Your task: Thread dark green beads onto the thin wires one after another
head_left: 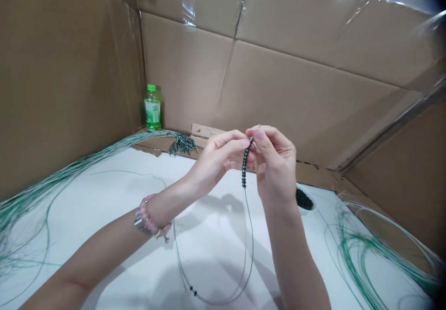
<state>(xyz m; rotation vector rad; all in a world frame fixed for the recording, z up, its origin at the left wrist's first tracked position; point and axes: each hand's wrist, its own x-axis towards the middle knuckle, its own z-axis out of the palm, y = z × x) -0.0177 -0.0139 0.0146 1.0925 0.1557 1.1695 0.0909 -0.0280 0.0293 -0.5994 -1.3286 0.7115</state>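
Observation:
A thin green wire hangs in a long loop from between my hands, with a short column of dark green beads threaded near its upper end. My left hand pinches the wire at the top of the beads. My right hand is closed on the same stretch, just beside it, its fingertips partly hiding the wire's end. Two small dark beads sit apart, low on the loop. A beaded bracelet and a metal band circle my left wrist.
A white tabletop is walled by cardboard. Bundles of green wire spread left, with more at right. A heap of beaded strands lies at the back. Dark beads fill a small dish. A green-capped bottle stands in the corner.

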